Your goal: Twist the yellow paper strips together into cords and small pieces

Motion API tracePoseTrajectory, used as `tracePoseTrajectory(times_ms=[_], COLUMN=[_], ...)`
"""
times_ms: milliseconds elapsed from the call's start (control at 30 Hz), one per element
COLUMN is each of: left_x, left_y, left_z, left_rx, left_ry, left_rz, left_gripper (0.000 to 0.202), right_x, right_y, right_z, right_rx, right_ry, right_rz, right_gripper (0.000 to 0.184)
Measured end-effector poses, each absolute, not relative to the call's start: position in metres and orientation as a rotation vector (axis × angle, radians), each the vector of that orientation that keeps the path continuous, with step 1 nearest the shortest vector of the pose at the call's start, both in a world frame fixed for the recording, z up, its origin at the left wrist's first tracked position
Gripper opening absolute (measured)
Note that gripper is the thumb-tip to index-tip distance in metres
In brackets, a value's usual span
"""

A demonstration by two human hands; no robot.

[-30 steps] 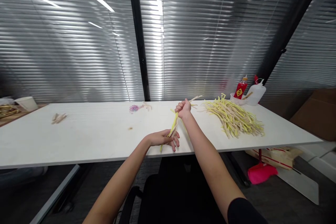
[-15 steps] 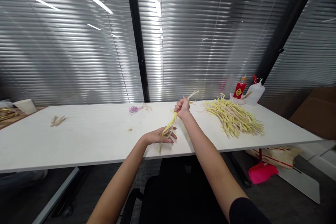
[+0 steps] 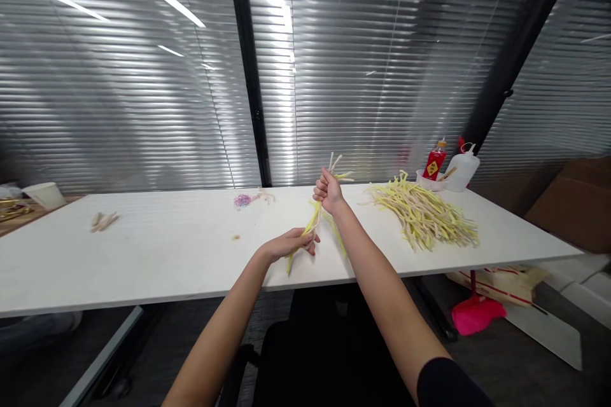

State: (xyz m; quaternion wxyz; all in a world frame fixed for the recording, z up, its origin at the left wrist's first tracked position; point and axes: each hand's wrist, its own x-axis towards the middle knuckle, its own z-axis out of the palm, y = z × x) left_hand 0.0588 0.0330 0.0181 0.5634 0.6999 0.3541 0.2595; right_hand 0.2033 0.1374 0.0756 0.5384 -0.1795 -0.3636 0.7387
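Observation:
A loose bundle of soft yellow and cream strands (image 3: 314,219) slants between my two hands above the white table (image 3: 167,254). My right hand (image 3: 329,192) is closed in a fist around its upper part, and several ends fan out above the knuckles. Lower and to the left, my left hand (image 3: 290,243) has thumb and fingers closed on the strands, with yellow ends poking out below it. One yellow strand hangs apart under my right wrist. To the right lies a big heap of similar strands (image 3: 429,213); what they are made of I cannot tell.
Small pink and purple bits (image 3: 243,200) lie near the back edge. Short pale sticks (image 3: 104,221) rest at the left. At the back right stand a red bottle (image 3: 435,162), a shallow bowl (image 3: 429,184) and a white squeeze bottle (image 3: 463,170). Window blinds rise behind.
My left hand's spread fingers have closed on the strands. My right fist has turned slightly, and the upper ends now point more upward and spread wider.

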Motion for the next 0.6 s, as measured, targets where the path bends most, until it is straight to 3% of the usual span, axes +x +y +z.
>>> tracePoseTrajectory(times_ms=[167,600], left_x=[0.064,0.066], left_y=[0.032,0.036], left_z=[0.015,0.01], left_rx=[1.621,1.635], left_ry=[0.705,0.749], left_rz=[0.702,0.81], left_gripper=[0.034,0.034], right_x=[0.207,0.206], right_y=[0.134,0.089], right_z=[0.076,0.009], right_rx=[-0.294,-0.683], right_ry=[-0.88,-1.176], right_rz=[1.763,1.851], right_gripper=[0.02,0.034])
